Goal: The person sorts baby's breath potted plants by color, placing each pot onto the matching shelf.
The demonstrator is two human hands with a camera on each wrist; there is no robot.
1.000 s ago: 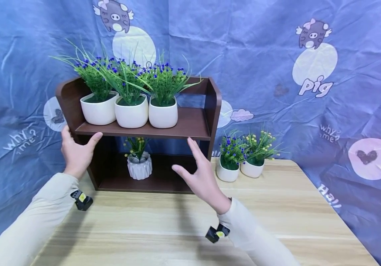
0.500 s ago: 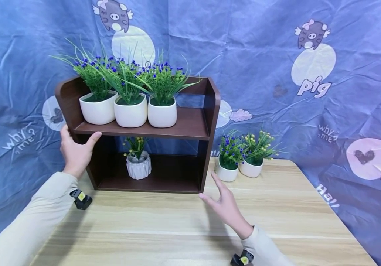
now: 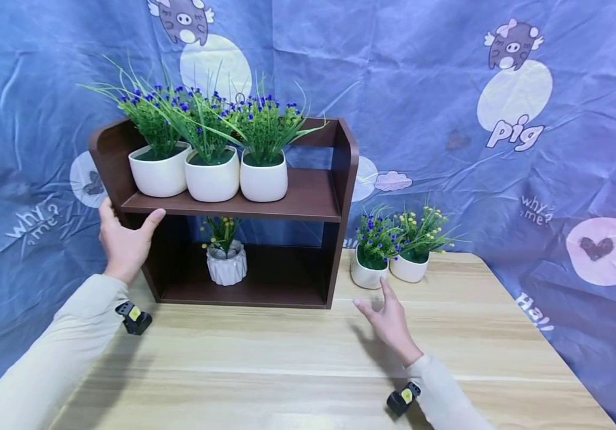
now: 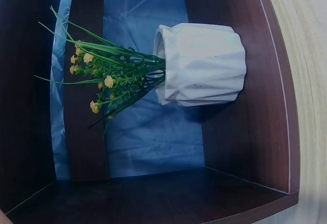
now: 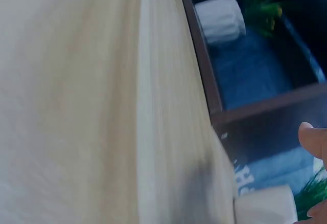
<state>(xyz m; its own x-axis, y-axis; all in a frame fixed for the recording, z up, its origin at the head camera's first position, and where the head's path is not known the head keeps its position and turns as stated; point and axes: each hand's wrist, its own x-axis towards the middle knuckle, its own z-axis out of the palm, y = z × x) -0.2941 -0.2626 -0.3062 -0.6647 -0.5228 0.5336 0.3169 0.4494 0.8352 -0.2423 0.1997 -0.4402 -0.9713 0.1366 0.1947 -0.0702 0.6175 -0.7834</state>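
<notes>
A dark brown two-tier shelf (image 3: 313, 206) stands on the table. My left hand (image 3: 127, 245) holds its left side panel, thumb in front and fingers along the outer side. On the upper tier sit several white pots with purple-flowered plants, the rightmost pot (image 3: 263, 179) among them. A ribbed whitish pot (image 4: 209, 63) with yellow flowers stands on the lower tier. My right hand (image 3: 391, 322), spread and holding nothing, is just in front of a white pot (image 3: 368, 275) with purple flowers right of the shelf; its fingertips overlap that pot's lower edge in the head view.
Next to that pot is another white pot (image 3: 410, 269) with yellow flowers. The light wooden table (image 3: 264, 364) ends in a slanting edge at the right. A blue printed cloth (image 3: 420, 89) hangs behind everything.
My right hand has moved from the front of the shelf rightward and down, then up close to the purple-flowered pot on the table. My left hand stays at the shelf's side.
</notes>
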